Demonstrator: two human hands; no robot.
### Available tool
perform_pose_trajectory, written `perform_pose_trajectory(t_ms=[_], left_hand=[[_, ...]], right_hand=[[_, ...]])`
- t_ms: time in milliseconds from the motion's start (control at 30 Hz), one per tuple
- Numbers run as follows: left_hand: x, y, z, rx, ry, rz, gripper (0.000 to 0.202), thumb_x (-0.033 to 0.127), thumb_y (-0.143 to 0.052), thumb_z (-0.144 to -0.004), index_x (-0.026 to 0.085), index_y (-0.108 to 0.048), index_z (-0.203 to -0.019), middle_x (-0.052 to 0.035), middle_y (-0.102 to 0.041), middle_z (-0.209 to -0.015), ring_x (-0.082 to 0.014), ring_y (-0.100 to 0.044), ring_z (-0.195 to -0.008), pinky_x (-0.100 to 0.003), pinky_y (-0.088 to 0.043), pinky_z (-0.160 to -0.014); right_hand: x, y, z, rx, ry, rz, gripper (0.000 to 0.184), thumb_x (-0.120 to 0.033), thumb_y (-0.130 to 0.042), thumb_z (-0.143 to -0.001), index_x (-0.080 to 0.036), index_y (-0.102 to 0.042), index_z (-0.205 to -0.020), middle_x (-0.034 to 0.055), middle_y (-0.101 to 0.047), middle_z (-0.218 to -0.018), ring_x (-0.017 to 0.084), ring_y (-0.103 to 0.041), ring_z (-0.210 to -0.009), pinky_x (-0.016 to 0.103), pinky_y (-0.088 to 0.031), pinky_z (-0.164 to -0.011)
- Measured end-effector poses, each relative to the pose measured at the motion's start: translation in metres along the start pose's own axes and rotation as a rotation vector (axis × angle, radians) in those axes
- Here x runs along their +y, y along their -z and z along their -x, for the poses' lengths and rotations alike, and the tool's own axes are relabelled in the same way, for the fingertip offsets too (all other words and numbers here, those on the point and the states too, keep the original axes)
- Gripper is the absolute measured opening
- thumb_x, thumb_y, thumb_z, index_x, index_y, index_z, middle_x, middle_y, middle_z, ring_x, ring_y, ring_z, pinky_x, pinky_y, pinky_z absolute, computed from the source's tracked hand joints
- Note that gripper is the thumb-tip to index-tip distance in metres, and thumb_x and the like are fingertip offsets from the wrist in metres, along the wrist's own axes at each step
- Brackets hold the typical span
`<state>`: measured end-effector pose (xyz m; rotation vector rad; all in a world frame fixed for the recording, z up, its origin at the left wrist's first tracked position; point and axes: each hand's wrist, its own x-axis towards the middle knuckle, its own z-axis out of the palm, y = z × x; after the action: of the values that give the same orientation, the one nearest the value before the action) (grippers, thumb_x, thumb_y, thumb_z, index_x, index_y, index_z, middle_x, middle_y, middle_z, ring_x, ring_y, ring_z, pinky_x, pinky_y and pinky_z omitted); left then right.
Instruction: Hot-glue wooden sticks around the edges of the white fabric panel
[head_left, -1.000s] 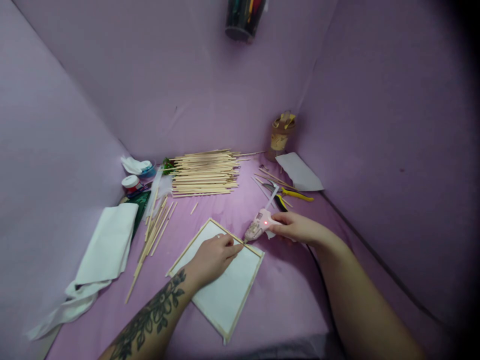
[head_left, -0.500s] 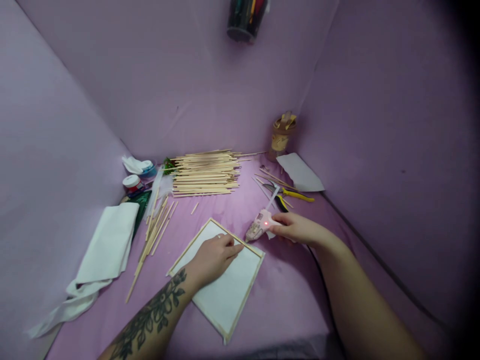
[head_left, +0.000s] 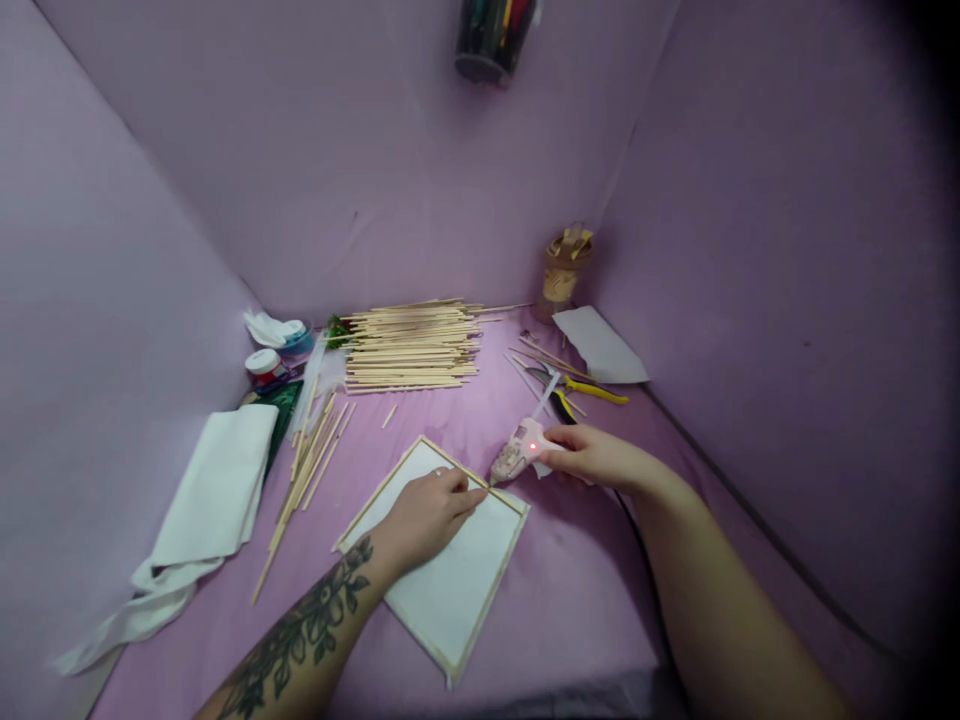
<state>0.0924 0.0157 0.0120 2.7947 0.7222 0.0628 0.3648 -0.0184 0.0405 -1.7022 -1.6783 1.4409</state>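
A white sheet framed with thin wooden sticks (head_left: 457, 610) lies at an angle on the pink cloth. Across its upper right edge, my left hand (head_left: 429, 515) holds the stick border, thumb and fingers pressed close to it. My right hand (head_left: 581, 455) is wrapped round the handle of a pale pink hot glue gun (head_left: 517, 450) with a red light lit. The gun's nozzle points down at that same edge, right by my left fingertips; whether it touches the stick I cannot tell. A clear glue stick juts from the gun's back.
Bundled wooden sticks (head_left: 412, 350) lie at the back, loose sticks (head_left: 315, 460) at left. Folded white cloth (head_left: 214, 480) sits far left, near a white-lidded jar (head_left: 264, 364). Yellow-handled pliers (head_left: 596, 390), a white sheet (head_left: 602, 345) and a brown cup (head_left: 561, 275) stand or lie right.
The glue gun's nozzle has shifted very slightly left and down along the frame's edge. My left hand stays in place on the frame.
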Motion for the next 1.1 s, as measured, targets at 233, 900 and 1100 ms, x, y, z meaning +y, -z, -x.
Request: perform_pose_trajectory(t_ms=[233, 900, 1100], left_hand=[[0.0, 0.0, 0.0, 0.009, 0.0, 0.018, 0.036, 0.035, -0.033, -0.096, 0.029, -0.06, -0.119, -0.004, -0.059, -0.091, -0.0153, -0.052, -0.084, -0.027, -0.042, -0.073], [0.003, 0.001, -0.001, -0.009, -0.014, 0.023, 0.036, 0.034, -0.035, -0.096, 0.031, -0.058, -0.123, -0.0041, -0.059, -0.095, -0.0155, -0.053, -0.085, -0.028, -0.043, -0.073], [0.002, 0.0, 0.0, -0.009, -0.022, 0.015, 0.037, 0.036, -0.032, -0.096, 0.029, -0.058, -0.122, -0.0039, -0.06, -0.095, -0.0156, -0.053, -0.085, -0.028, -0.042, -0.073]], right_hand=[[0.002, 0.003, 0.002, 0.021, 0.019, -0.03, 0.035, -0.053, -0.05, -0.082, -0.018, -0.055, -0.079, -0.0025, -0.051, -0.061, 0.01, -0.046, -0.047, 0.021, -0.032, -0.042], [0.005, 0.008, 0.005, -0.029, -0.016, 0.027, 0.041, -0.057, -0.052, -0.081, -0.017, -0.058, -0.084, -0.0011, -0.054, -0.064, 0.009, -0.047, -0.049, 0.019, -0.032, -0.041], [0.005, 0.008, 0.006, -0.023, -0.011, 0.001, 0.038, -0.054, -0.054, -0.081, -0.017, -0.057, -0.083, -0.0012, -0.054, -0.064, 0.009, -0.048, -0.048, 0.02, -0.031, -0.04]])
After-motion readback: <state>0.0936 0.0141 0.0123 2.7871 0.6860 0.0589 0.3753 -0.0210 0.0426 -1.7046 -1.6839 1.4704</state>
